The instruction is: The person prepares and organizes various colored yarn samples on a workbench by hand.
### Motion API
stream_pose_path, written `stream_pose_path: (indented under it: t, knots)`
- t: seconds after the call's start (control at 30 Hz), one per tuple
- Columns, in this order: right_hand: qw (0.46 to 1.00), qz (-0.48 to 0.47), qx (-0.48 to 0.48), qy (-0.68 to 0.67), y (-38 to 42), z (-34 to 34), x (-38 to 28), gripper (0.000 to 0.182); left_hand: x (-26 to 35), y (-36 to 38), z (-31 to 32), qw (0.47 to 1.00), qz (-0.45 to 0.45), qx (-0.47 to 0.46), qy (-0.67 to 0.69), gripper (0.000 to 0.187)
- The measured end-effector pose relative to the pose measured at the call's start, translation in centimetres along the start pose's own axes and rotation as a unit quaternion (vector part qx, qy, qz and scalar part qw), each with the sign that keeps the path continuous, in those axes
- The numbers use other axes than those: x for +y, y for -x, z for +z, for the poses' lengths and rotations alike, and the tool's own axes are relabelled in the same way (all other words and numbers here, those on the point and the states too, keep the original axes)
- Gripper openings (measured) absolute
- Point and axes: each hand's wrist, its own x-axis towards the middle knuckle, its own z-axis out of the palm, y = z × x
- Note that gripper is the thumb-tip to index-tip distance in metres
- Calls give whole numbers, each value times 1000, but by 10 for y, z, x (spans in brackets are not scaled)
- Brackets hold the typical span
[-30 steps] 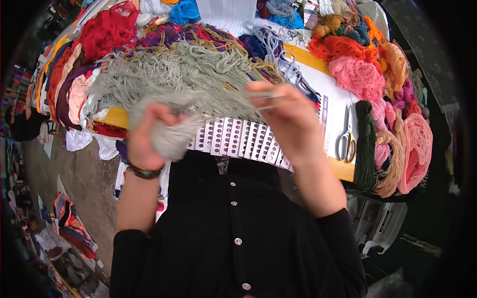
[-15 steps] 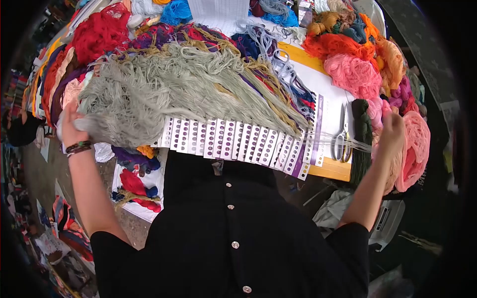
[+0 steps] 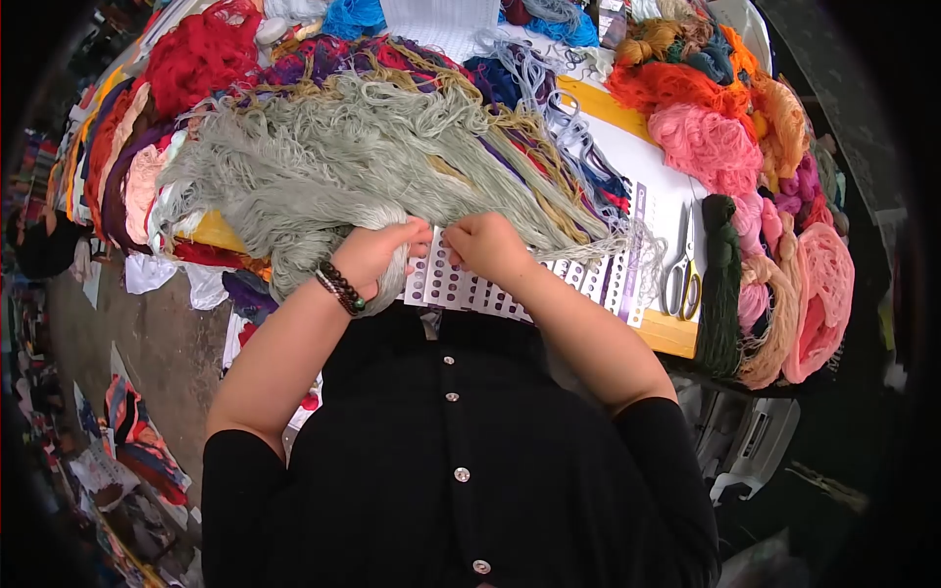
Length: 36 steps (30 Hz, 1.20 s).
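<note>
A large mass of pale grey-green thread [image 3: 314, 147] spreads over the table. My left hand [image 3: 371, 257] is closed around a bundle of it, which loops over the hand and hangs beside the wrist. Close by, my right hand [image 3: 490, 252] has its fingers curled in above a row of white punched thread cards [image 3: 600, 278]; what it pinches, if anything, is hidden. The grey-green strands run right across the tops of the cards and end in a loose tangle [image 3: 642, 250].
Scissors [image 3: 680, 269] lie right of the cards, alongside a dark green skein [image 3: 720, 284]. Pink skeins [image 3: 706, 147] and orange thread [image 3: 676, 93] are piled at the right. Red thread [image 3: 201, 54] lies at the back left, and a printed sheet [image 3: 441, 20] at the back.
Both hands have come inward from the far sides to meet near the middle. The strands stretched toward my right hand now lie slack over the cards' right end.
</note>
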Motion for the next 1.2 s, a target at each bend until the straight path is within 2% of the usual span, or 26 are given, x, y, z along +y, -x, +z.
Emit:
stream_pose_path:
  t: [0.07,0.1,0.17,0.33,0.4,0.43,0.5,0.53,0.57,0.6,0.63,0.7,0.73,0.83,0.9,0.93,0.97,1.0,1.03,1.1,1.13,1.17,1.2]
  knots:
    - [999,24,-10,-44,3,-5,-5,24,2,1,15,998,40,42,39,27]
    - [995,44,-22,-87,4,-7,-8,24,2,-1,21,996,66,15,51,16]
    - [992,58,-24,-107,5,-10,-10,25,-3,-16,18,996,86,-2,4,14]
    - [989,65,-17,-131,3,-11,-10,24,-6,-27,26,988,114,82,-60,16]
    - [999,38,-9,-12,1,-7,-11,26,-8,-29,26,985,120,91,-86,15]
    - [999,38,-10,-13,-1,-3,-7,26,-9,-31,25,980,129,101,-111,14]
    - [974,-147,99,138,-3,4,4,28,-16,-40,16,977,141,90,-134,15]
    - [974,-147,99,138,-1,3,2,28,-16,-41,13,973,154,78,-156,16]
    - [992,-89,66,64,1,1,0,24,-16,-40,8,922,246,113,-278,16]
    - [999,-30,31,-10,4,-1,-1,22,-16,-40,4,846,331,144,-392,16]
    - [999,-29,30,-10,5,-1,2,22,-1,-19,14,900,261,131,-323,16]
    - [990,-21,11,-136,8,-1,8,18,1,-11,15,970,224,68,-72,15]
    - [990,-19,12,-138,8,0,11,18,10,-4,18,985,155,-31,67,17]
    - [994,-30,23,-105,7,-1,9,14,6,-3,24,980,156,-48,115,14]
    - [958,17,-9,-285,11,-5,3,10,0,-9,25,980,157,-46,109,13]
    - [958,18,-8,-285,12,-9,3,10,-2,-9,28,984,165,-23,56,17]
    - [932,41,-19,-359,12,-14,4,10,-4,-9,29,985,172,0,2,21]
    - [899,64,-30,-432,12,-17,6,10,-12,-16,26,983,180,-19,-30,31]
    - [899,55,-33,-433,11,-17,7,10,-17,-21,23,983,179,-19,-29,31]
    - [917,59,-26,-394,10,-15,3,10,-24,-28,17,950,240,-55,-191,34]
    - [933,61,-20,-354,10,-14,1,10,-20,-25,13,924,281,-16,-260,31]
    - [932,61,-19,-356,10,-12,-2,10,-12,-22,4,962,218,-19,-165,30]
    - [957,51,-16,-284,11,-10,-4,12,-1,-17,-6,986,151,-20,-68,29]
